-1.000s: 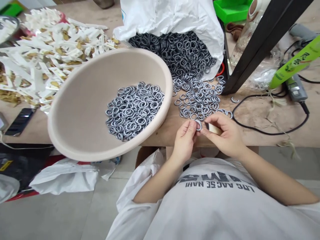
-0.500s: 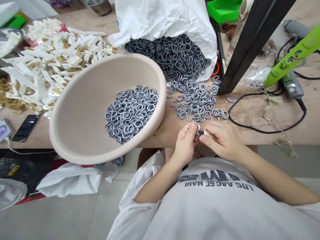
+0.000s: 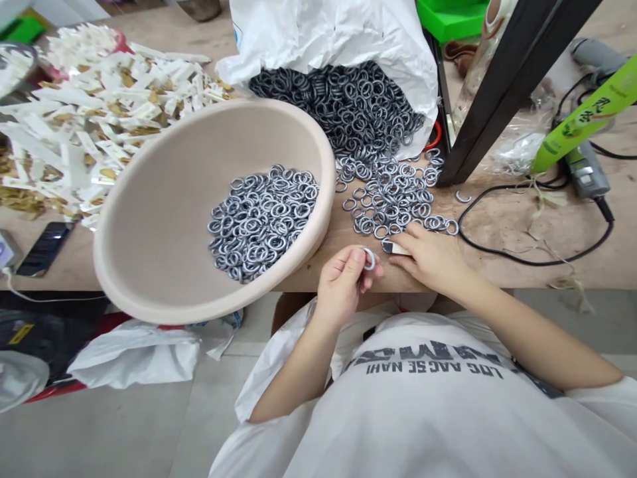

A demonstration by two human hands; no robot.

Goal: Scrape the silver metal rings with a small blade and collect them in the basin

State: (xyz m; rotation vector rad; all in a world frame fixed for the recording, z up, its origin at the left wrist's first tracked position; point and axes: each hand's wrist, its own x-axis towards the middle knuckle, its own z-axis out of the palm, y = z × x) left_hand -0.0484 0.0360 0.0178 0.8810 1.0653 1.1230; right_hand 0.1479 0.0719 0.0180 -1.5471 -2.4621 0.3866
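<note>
My left hand (image 3: 342,282) pinches a single metal ring (image 3: 369,259) at the table's front edge, just right of the beige bowl (image 3: 159,232). My right hand (image 3: 430,255) rests on the table, closed around a small tool with a pale handle (image 3: 395,248), its tip pointing left. Its fingers touch the near edge of the loose ring pile (image 3: 395,196). The bowl is tilted towards me and holds a heap of rings (image 3: 263,219). More rings (image 3: 343,106) spill from a white bag (image 3: 328,33) behind.
White and gold tags (image 3: 84,106) are heaped at the left. A black post (image 3: 502,86), a black cable (image 3: 537,255), a green bottle (image 3: 587,113) and a power tool (image 3: 590,169) stand at the right. A phone (image 3: 42,247) lies at the left edge.
My two hands have come apart. The left has drawn back left and towards me with the ring, and the right has gone forward to the ring pile with its tool.
</note>
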